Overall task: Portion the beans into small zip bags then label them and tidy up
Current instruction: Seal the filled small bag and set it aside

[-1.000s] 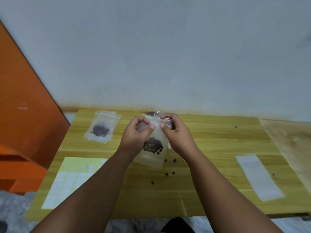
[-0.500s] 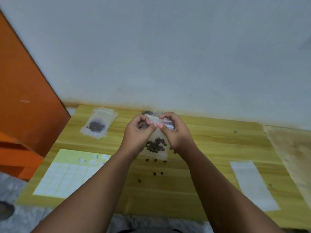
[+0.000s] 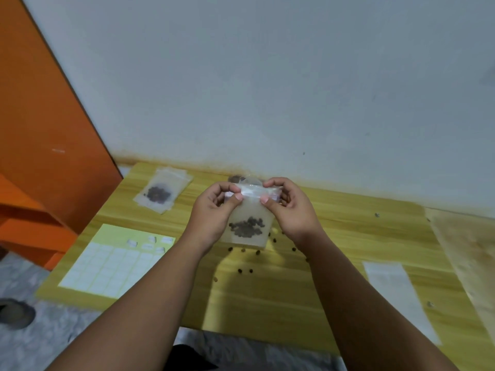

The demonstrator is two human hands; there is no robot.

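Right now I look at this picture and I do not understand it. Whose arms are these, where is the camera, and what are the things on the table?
There is no machine here. The arms belong to a person who wears a wide-angle camera on the head, so you see forward and down, as that person does.

The left hand and the right hand pinch the top strip of a small zip bag, which holds dark beans at its bottom.

On the wooden table, loose beans lie scattered under the bag. At the far left lies a pile of bags with beans. Nearer on the left is a sheet of white labels, some already peeled off. On the right lies a long white strip; what it is I cannot tell.
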